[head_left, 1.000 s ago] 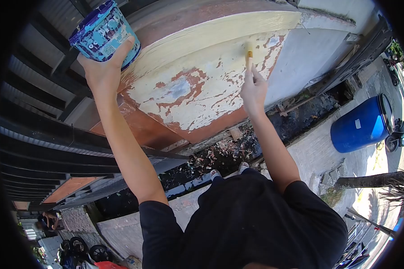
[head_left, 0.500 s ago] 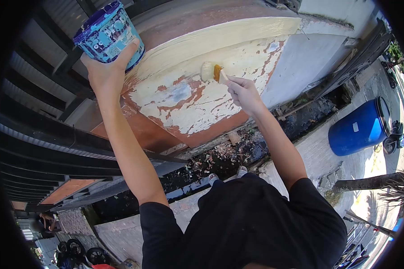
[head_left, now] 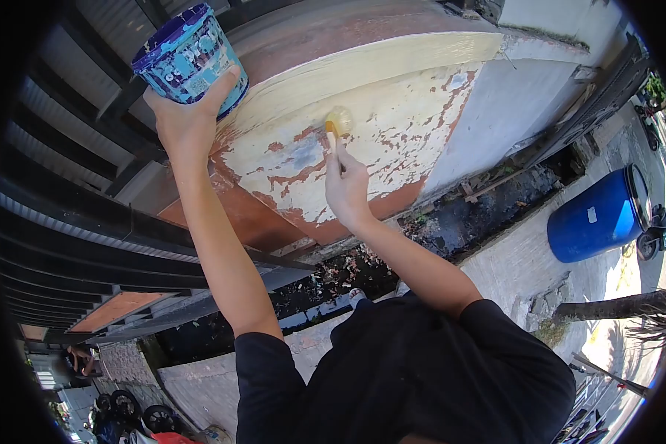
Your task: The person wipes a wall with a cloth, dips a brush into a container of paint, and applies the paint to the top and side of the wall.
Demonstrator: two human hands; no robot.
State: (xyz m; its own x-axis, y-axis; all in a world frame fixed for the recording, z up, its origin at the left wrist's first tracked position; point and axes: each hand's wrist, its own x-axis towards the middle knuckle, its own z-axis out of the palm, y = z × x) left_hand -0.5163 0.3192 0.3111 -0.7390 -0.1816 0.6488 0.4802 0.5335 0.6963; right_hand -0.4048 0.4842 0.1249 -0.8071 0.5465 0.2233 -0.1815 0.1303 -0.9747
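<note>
My left hand (head_left: 192, 122) grips a paint-spattered blue bucket (head_left: 192, 63) by its side and base, up against the dark metal fence. The bucket is tilted, and its contents are hidden from here. In my right hand (head_left: 348, 185) is a paintbrush (head_left: 332, 135), its light handle between the fingers and its bristles pressed on the wall. Cream paint covers the upper band of the wall (head_left: 392, 63). Below that band the surface is patchy, with reddish-brown and grey spots showing through around the brush.
A ditch (head_left: 348, 270) with dark water and debris runs along the wall's foot. A blue barrel (head_left: 596, 214) lies or stands on the pavement at right, near a tree trunk (head_left: 607, 305). Dark fence bars (head_left: 89, 251) line the left. Another person (head_left: 81, 361) is far off at lower left.
My right hand has swung left with the paintbrush, whose handle now points down instead of to the right. My left hand still holds the bucket; the view has shifted slightly.
</note>
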